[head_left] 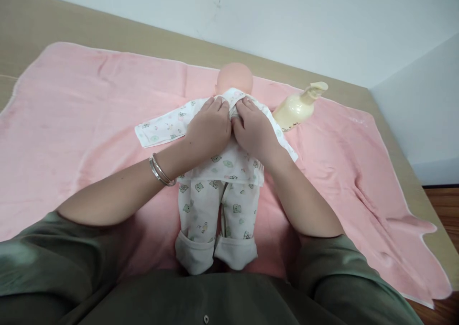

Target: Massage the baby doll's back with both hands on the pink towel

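Observation:
A baby doll lies stretched out in front of me, its bald head at the far end. It wears a white printed shirt and matching trousers with turned-up white cuffs. My left hand rests flat on the upper part of the shirt, fingers stretched toward the collar. Beside it, my right hand lies on the shirt too, its fingers extended near the neck and its thumb close to my left hand. Both hands cover the doll's upper body. One shirt sleeve spreads out to the left, looking flat.
A cream pump bottle lies tilted to the right of the doll. Underneath is a pink blanket, wrinkled at the right, on a wooden table. A white wall stands behind the table.

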The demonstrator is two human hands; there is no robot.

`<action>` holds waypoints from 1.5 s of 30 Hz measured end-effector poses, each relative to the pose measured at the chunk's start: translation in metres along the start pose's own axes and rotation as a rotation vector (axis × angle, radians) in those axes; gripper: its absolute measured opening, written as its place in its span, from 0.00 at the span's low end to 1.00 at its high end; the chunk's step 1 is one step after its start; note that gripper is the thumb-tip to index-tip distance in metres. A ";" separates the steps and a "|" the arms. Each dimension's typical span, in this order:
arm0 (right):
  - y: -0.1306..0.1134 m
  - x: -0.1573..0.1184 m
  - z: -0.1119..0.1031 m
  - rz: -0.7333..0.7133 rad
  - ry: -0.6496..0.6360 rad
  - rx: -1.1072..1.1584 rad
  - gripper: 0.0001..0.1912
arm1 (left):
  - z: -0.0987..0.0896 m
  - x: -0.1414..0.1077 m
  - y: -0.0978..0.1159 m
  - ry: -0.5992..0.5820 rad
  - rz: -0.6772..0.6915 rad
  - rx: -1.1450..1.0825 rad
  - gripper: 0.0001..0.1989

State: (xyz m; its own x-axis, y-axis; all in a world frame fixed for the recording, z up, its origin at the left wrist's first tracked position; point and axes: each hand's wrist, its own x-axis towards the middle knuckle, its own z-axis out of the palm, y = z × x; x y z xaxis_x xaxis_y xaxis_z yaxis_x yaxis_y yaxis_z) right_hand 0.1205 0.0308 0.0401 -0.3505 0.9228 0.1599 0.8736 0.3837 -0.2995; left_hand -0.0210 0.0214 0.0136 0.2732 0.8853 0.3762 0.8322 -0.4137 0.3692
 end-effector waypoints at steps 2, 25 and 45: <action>0.003 0.002 0.000 -0.011 -0.003 0.000 0.27 | -0.003 0.001 0.001 0.001 -0.012 0.021 0.23; 0.016 0.014 0.005 0.077 -0.012 0.013 0.31 | 0.008 -0.007 0.006 0.040 -0.074 0.087 0.24; -0.026 -0.006 -0.003 0.074 -0.047 -0.086 0.28 | 0.013 0.020 -0.025 0.036 -0.140 -0.001 0.20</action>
State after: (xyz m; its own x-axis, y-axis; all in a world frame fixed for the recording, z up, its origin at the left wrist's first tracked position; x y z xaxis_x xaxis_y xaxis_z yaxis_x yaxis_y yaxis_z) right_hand 0.1010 0.0156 0.0493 -0.2976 0.9499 0.0957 0.9226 0.3120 -0.2268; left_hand -0.0305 0.0521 0.0007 0.1366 0.9262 0.3515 0.8607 -0.2866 0.4208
